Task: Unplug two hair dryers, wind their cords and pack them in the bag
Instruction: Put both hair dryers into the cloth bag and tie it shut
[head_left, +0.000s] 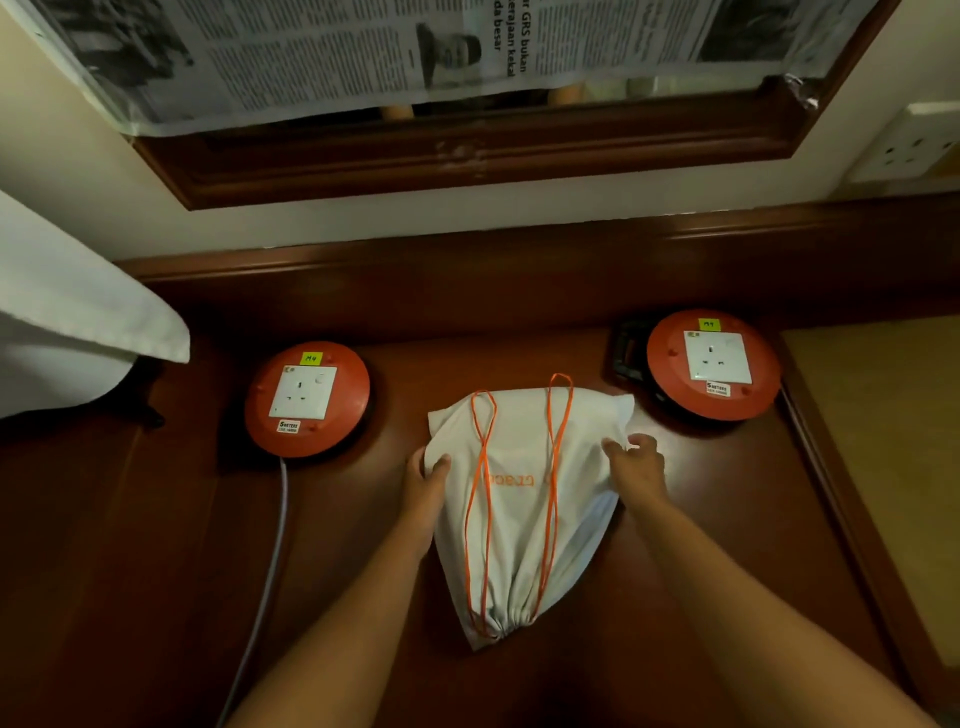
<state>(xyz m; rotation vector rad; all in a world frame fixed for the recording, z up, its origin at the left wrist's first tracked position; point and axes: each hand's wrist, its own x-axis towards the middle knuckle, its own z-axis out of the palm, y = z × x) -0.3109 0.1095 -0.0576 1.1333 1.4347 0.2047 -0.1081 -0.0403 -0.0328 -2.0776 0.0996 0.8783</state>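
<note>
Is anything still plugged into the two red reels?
No, the socket on the left reel and on the right reel are both bare.

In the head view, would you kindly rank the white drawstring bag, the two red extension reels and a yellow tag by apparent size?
1. White drawstring bag, largest.
2. Left reel and right reel: alike, unranked.
3. Yellow tag on the left reel, smallest.

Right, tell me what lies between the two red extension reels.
Head view: the white drawstring bag lies between the left reel and right reel, gripped by both hands.
</note>
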